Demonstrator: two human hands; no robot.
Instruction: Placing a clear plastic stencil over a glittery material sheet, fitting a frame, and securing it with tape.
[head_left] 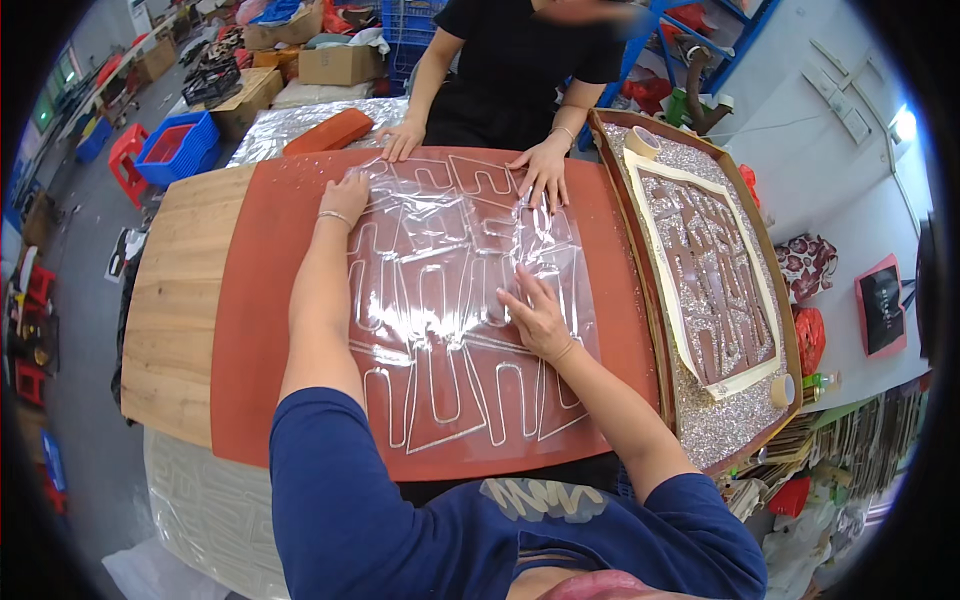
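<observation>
Head view: left hand (345,196), eleven o'clock, grip unclear; right hand (541,318), three o'clock, spread wide; clear film (432,310) best kept flat.

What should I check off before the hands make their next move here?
1. Left hand on the sheet's far-left corner: ok.
2. Right hand on the sheet, fingers spread: ok.
3. Clear plastic sheet resting on the red mat: ok.
4. Sheet smooth all over: not ok, creases show toward the far side.
5. Sheet free of the co-worker's hands: not ok, one hand touches its far-right part.
6. Silver outlines attached to the sheet: cannot tell from this view.
</observation>
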